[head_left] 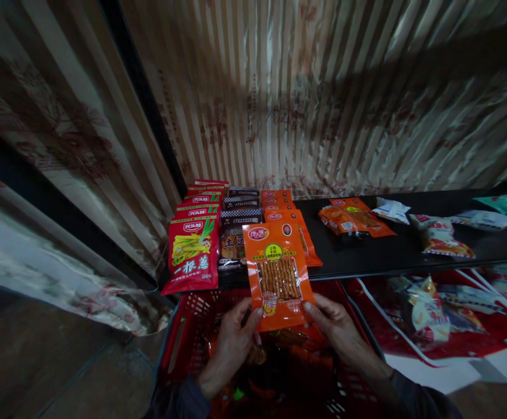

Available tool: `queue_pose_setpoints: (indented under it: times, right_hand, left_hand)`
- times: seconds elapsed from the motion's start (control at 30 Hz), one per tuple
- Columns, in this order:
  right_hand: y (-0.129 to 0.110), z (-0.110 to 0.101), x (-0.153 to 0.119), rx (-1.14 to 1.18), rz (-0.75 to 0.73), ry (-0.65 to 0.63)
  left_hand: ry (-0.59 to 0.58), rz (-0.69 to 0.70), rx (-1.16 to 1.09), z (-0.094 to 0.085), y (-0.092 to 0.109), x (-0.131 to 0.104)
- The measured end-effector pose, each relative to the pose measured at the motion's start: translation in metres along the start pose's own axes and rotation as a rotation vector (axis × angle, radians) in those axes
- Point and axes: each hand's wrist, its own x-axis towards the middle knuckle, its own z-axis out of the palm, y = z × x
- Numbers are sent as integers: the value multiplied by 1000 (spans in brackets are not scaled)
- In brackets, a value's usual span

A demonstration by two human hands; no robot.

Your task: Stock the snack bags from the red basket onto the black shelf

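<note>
Fingers of my left hand (235,340) and right hand (343,333) pinch an orange snack packet (278,279) mid-frame, thumbs on top. Left of centre, three rows (193,253) already overlap on the black shelf (393,251); loose packets (443,235) lie scattered rightward; the red basket (175,343), lower centre, holds more.

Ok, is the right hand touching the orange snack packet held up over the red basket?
Touching. The head view shows it: the right hand's thumb overlaps the front of the orange snack packet at a lower corner.
</note>
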Motion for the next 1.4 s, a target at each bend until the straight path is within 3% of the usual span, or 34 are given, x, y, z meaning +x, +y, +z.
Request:
queue_pose_setpoints:
  times: [0.37, 0.67, 0.87, 1.07, 1.4]
  right_hand:
    - [-5, 3, -1, -57, -50, 54]
    - [-1, -1, -1, -38, -3, 83]
    - [-4, -3, 0, 34, -25, 27]
    - [-4, -5, 5, 62, -63, 55]
    - [10, -21, 5, 65, -111, -7]
  left_hand:
    - [-2, 4, -2, 4, -5, -1]
    - [-22, -36, 18, 6, -7, -2]
    - [11, -10, 33, 5, -1, -2]
    - [40, 0, -2, 14, 0, -1]
    - [67, 44, -86, 34, 9, -7]
